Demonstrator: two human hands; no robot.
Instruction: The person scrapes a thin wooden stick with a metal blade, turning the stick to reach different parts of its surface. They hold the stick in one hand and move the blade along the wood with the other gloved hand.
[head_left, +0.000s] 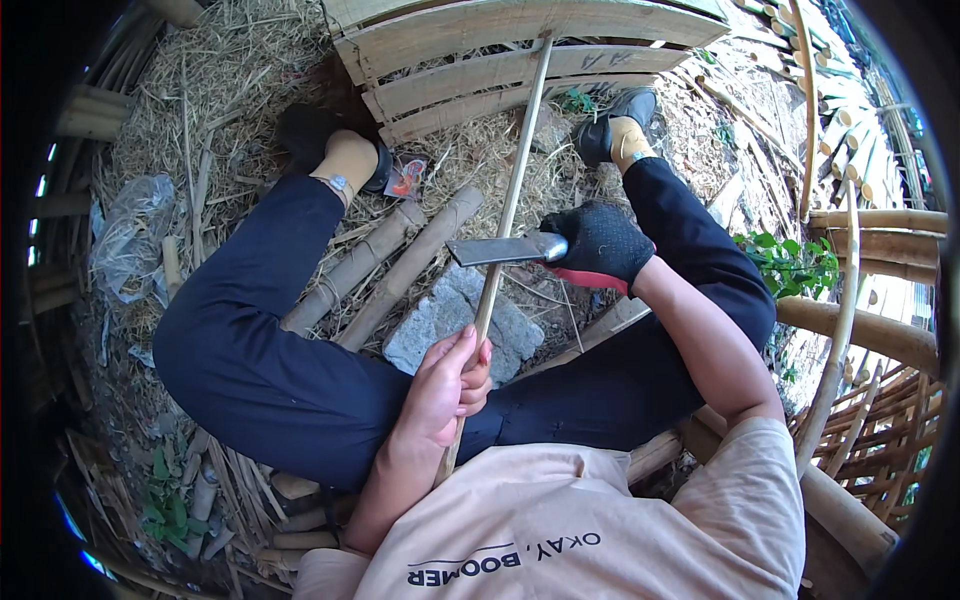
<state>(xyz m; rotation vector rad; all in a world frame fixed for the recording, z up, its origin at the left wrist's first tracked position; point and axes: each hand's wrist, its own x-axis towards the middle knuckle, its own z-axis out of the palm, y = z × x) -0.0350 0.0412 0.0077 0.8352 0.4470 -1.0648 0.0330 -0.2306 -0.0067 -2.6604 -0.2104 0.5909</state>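
A long, thin bamboo strip [516, 178] runs from my lap up to the wooden slatted crate [520, 52], its far end against the slats. My bare left hand [448, 388] is closed around the strip's lower part, close to my body. On my right hand [602, 246] is a black glove with a red cuff. It grips a machete [495, 250] with a broad, squared blade by the handle, which the fingers mostly hide. The blade lies across the strip, just above my left hand. Under them sits a rough grey stone block [440, 318].
Cut bamboo poles [410, 265] lie between my legs on straw-covered ground. Left of me is a crumpled clear plastic bag [135, 235]. Stacked bamboo pieces [850, 150], a leafy plant [790, 262] and a woven bamboo basket [885, 445] are at the right.
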